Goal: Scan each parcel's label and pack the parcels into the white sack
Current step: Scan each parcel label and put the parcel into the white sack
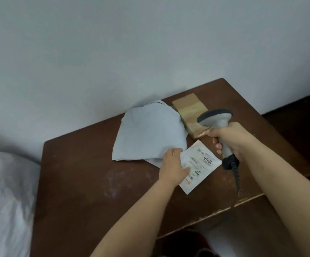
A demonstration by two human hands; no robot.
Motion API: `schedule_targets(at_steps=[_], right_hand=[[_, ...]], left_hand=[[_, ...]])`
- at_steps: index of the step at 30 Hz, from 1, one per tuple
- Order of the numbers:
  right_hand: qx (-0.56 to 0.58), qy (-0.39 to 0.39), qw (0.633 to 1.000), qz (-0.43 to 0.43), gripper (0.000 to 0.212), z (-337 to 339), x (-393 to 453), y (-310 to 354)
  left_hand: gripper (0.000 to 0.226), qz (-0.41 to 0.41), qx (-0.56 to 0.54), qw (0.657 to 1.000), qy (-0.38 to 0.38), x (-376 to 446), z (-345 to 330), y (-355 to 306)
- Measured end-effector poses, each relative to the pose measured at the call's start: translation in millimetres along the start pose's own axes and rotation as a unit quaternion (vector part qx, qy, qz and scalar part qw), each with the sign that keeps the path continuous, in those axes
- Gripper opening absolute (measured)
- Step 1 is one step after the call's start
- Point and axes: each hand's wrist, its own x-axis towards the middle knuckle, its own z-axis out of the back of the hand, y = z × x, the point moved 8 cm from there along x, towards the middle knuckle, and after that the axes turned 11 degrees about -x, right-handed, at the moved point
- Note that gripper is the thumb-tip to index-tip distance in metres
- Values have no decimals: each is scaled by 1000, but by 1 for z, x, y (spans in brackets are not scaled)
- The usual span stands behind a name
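Note:
A pale blue-grey soft parcel (148, 132) lies on the brown table (87, 175). Its white label (200, 166), printed with "1004", faces up at the parcel's near right corner. My left hand (173, 165) rests on the parcel's near edge beside the label, thumb on the label; whether the fingers curl round the edge is unclear. My right hand (230, 140) grips the handle of a grey barcode scanner (215, 117), held above the label with its head pointing left. A brown cardboard box (191, 110) stands behind the scanner. The white sack (5, 199) lies crumpled at the far left.
A pale wall runs behind the table. The scanner's black coiled cable (236, 175) hangs down past the table's right front edge (224, 210). A dark surface (302, 115) sits to the right of the table. The table's left and near parts are bare wood.

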Motion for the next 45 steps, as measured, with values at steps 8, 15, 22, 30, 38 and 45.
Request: schedule_targets(at_steps=[8, 15, 22, 30, 38, 45], right_hand=[[-31, 23, 998, -39, 26, 13, 17, -31], [-48, 54, 997, -26, 24, -5, 16, -20], [-51, 133, 990, 22, 21, -63, -4, 27], [-52, 256, 956, 133, 10, -145, -83, 103], [-57, 335, 923, 180, 11, -191, -155, 135], [-57, 348, 917, 187, 8, -209, -179, 140]], left_hand=[[105, 145, 154, 977, 24, 0, -35, 31], [31, 149, -51, 985, 77, -14, -29, 55], [13, 152, -361, 918, -63, -59, 81, 69], [10, 133, -474, 775, -398, -131, 225, 110], [18, 96, -433, 717, -538, -186, 305, 139], [16, 72, -455, 683, -567, -207, 326, 155]])
